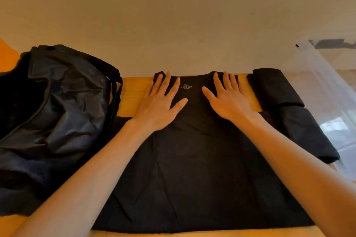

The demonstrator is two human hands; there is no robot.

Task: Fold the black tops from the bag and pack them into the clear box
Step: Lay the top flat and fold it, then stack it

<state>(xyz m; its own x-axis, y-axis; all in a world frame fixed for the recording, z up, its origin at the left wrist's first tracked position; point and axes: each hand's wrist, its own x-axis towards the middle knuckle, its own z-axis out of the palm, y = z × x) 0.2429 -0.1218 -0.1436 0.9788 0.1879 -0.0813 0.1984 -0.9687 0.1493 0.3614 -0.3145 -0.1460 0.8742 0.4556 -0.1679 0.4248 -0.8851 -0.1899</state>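
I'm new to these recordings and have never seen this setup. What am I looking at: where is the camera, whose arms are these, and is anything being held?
There is no machine here: a person works with bare hands. The single picture comes from a wide-angle camera worn on the person's head, looking forward and down, so both arms reach in from the bottom edge. The left hand and right hand lie flat, fingers straight, on a black top spread on a wooden table, one on either side of the neck label. Neither hand grips anything. A crumpled black bag sits on the left. On the right lie two folded black tops, beside the clear box, which shows only partly at the picture's edge.
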